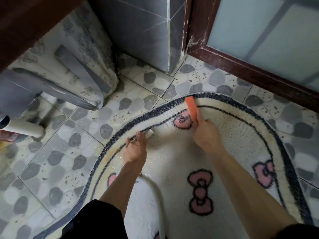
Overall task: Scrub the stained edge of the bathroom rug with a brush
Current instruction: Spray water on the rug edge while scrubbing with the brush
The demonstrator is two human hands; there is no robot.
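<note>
- Orange brush [191,108] lies on the bathroom rug [172,161] at its 12 o'clock border, just inside the dark trim; looks mid-scrub.
- Right hand [205,133] is clamped round the brush's near end, probably for downward pressure.
- Left hand [136,147] is on the border at the brush's 8 o'clock, likely pinning the rug. Pinching or pressing flat: can't tell.
- Yellowish stain [110,156] runs along the rug's 9 o'clock edge.
</note>
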